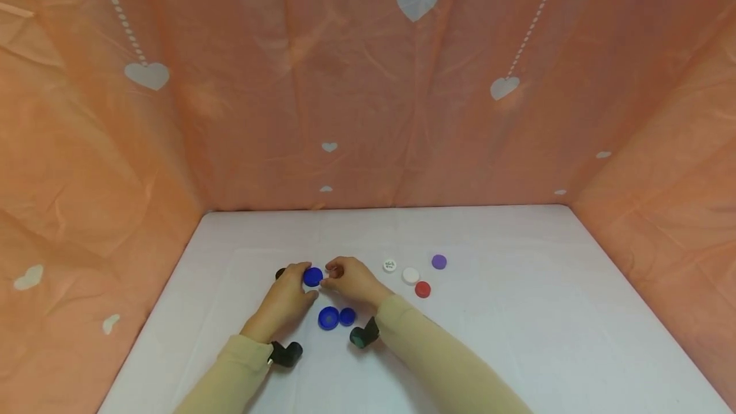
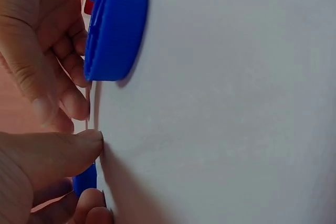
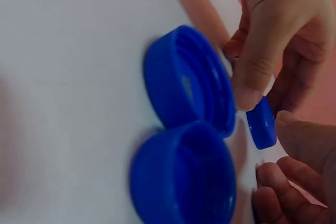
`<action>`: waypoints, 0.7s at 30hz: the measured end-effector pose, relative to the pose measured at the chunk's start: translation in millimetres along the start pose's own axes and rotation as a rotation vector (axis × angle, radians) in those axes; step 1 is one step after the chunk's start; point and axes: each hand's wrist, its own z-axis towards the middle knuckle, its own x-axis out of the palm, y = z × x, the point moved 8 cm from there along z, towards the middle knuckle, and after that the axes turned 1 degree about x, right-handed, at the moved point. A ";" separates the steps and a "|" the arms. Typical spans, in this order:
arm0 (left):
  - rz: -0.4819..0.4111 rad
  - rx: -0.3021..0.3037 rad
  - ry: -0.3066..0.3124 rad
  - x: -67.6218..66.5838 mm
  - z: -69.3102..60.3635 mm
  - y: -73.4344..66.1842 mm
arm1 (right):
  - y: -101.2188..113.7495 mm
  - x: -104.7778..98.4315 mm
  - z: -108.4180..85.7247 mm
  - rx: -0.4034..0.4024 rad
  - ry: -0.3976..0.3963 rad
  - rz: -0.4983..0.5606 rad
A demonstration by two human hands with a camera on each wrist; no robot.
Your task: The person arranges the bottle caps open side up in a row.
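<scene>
In the head view, a blue bottle cap [image 1: 313, 277] lies between both hands. My left hand [image 1: 285, 299] stands at its left, with thumb and index finger spread around it. A black cap [image 1: 280, 273] peeks out beside that hand, partly hidden. Close to the blue cap's right edge is my right hand [image 1: 355, 283], its fingers loosely bent and a gap between thumb and index finger. In the right wrist view the same cap [image 3: 261, 123] shows between the two hands' thumbs; whether either thumb touches it, I cannot tell.
Nearer the front, a larger blue cap [image 1: 328, 318] and a smaller blue cap [image 1: 347, 317] sit side by side, hollow sides up. To the right lie a printed white cap [image 1: 390, 265], a plain white cap [image 1: 411, 275], a red cap [image 1: 422, 289] and a purple cap [image 1: 439, 262].
</scene>
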 end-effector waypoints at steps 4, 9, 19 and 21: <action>-0.011 0.028 -0.025 0.9 0.4 0.0 | -3.3 3.8 -0.7 0.019 0.027 0.011; -0.015 0.048 -0.039 0.8 1.8 -1.3 | -4.2 5.3 -1.4 0.026 0.027 0.015; -0.016 0.039 -0.067 -1.4 4.0 -1.4 | -4.1 4.8 0.6 -0.020 0.017 -0.013; -0.034 0.053 -0.074 -2.5 3.7 -2.8 | -3.6 1.8 -0.3 -0.039 0.006 -0.016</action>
